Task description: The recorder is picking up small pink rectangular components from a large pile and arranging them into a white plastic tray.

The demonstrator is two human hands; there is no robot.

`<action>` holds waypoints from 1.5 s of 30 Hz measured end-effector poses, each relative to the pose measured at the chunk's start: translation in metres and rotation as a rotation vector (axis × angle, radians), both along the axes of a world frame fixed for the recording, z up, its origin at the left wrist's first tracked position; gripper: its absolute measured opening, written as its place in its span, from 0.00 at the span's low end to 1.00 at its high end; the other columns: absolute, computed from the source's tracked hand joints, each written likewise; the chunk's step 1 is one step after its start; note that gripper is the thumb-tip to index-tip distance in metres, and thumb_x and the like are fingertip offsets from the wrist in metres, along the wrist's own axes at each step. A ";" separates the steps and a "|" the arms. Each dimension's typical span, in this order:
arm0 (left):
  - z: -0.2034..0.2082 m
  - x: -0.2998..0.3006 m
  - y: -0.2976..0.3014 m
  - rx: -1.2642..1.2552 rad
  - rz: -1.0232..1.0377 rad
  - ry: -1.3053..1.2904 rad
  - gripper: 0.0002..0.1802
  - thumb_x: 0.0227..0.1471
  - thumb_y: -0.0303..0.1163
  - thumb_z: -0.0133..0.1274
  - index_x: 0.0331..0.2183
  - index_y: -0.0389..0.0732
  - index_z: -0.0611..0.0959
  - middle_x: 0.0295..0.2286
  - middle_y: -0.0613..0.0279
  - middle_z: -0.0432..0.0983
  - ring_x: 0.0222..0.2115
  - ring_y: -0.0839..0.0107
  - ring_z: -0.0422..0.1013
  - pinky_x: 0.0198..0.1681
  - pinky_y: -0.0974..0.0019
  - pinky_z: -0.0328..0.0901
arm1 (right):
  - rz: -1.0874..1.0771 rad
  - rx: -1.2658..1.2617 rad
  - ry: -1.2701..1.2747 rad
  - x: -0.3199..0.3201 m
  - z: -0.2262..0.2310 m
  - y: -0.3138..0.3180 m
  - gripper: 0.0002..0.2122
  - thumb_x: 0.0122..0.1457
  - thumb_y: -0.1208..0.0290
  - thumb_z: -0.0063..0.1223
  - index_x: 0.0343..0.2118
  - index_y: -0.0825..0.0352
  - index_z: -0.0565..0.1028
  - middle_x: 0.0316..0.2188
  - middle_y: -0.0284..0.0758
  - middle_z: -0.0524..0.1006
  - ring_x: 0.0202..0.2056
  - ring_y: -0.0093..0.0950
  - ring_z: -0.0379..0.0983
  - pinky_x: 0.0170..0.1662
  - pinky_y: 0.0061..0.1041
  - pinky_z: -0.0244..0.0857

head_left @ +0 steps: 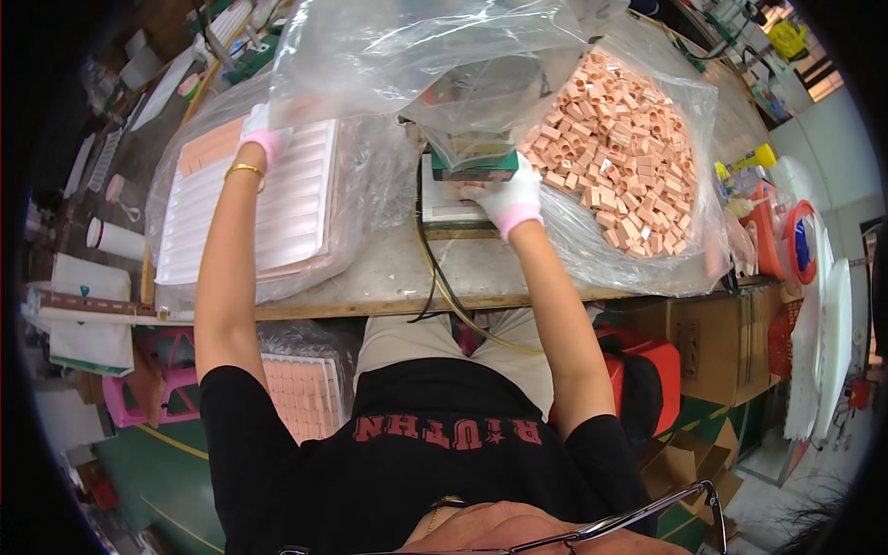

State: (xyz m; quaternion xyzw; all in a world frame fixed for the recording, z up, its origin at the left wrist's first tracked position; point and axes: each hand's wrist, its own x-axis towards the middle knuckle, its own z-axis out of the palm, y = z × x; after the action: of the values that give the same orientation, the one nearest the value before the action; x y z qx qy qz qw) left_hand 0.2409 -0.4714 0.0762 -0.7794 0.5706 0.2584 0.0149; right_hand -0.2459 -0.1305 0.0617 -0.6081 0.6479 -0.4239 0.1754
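1 row of red lettering (449, 432) crosses the black shirt (416, 393); clear plastic (416, 46) partly veils the counter (370, 268). Left hand (259, 129) is at the white tray (287, 194), right hand (514, 197) at a green-edged device (476, 173) — I cannot tell either's grip — near heaped peach blocks (638, 157).

- White ribbed plastic tray (287, 203): flat, nearward of left fingers (259, 120), peach pieces (209, 151) at far left.
- Small hollow peach blocks (634, 153): loose heap, right of right fingers (496, 194).
- Dark-green block (481, 170): beside right fingers.

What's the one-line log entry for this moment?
left hand: gloved, at far end of white ribbed tray | right hand: gloved, beside green machine part | pink pieces: heaped on clear plastic, right side
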 end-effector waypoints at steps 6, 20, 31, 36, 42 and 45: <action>-0.051 -0.096 0.052 -1.317 -1.118 -0.373 0.17 0.39 0.40 0.58 0.36 0.49 0.85 0.28 0.57 0.81 0.28 0.57 0.77 0.36 0.54 0.71 | -0.090 0.060 0.257 -0.048 -0.004 0.031 0.19 0.36 0.61 0.67 0.32 0.64 0.75 0.33 0.39 0.74 0.39 0.40 0.70 0.44 0.33 0.66; 0.060 -0.239 0.316 -0.880 -0.553 0.667 0.17 0.50 0.28 0.57 0.43 0.37 0.75 0.35 0.64 0.77 0.32 0.83 0.70 0.34 0.77 0.66 | -0.199 0.168 -0.105 -0.116 -0.027 0.058 0.15 0.51 0.67 0.55 0.41 0.68 0.74 0.34 0.39 0.77 0.35 0.27 0.74 0.38 0.26 0.68; -0.014 -0.327 0.388 -0.277 -0.511 1.082 0.30 0.45 0.23 0.59 0.51 0.31 0.68 0.35 0.62 0.72 0.32 0.81 0.70 0.35 0.77 0.67 | 0.292 -0.240 -0.095 -0.020 0.002 0.096 0.16 0.53 0.71 0.57 0.46 0.65 0.74 0.39 0.34 0.76 0.36 0.23 0.73 0.39 0.21 0.67; -0.018 -0.335 0.390 -0.146 -0.378 1.343 0.30 0.45 0.22 0.58 0.51 0.32 0.68 0.37 0.61 0.71 0.32 0.79 0.70 0.35 0.76 0.67 | 0.213 0.047 -0.478 -0.022 -0.008 0.101 0.19 0.49 0.66 0.62 0.44 0.65 0.75 0.42 0.36 0.74 0.40 0.27 0.72 0.43 0.24 0.66; -0.038 -0.332 0.360 -0.285 -0.422 1.187 0.29 0.43 0.25 0.56 0.50 0.32 0.69 0.40 0.56 0.70 0.37 0.69 0.70 0.41 0.69 0.66 | 0.032 -0.203 0.052 -0.039 -0.021 0.078 0.14 0.43 0.65 0.63 0.34 0.63 0.79 0.43 0.43 0.71 0.49 0.43 0.64 0.53 0.36 0.57; -0.069 -0.331 0.309 -0.744 -0.411 0.815 0.31 0.38 0.34 0.59 0.48 0.36 0.72 0.43 0.49 0.70 0.44 0.55 0.67 0.48 0.60 0.62 | -0.082 -0.245 0.059 -0.056 -0.051 0.042 0.15 0.40 0.69 0.65 0.34 0.65 0.79 0.45 0.43 0.71 0.48 0.41 0.66 0.51 0.34 0.60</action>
State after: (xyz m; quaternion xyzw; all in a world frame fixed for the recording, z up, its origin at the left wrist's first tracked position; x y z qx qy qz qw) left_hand -0.0902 -0.1621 0.0074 -0.4433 0.7221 0.3114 -0.4302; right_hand -0.3020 -0.0882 0.0109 -0.6102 0.6203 -0.4888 0.0631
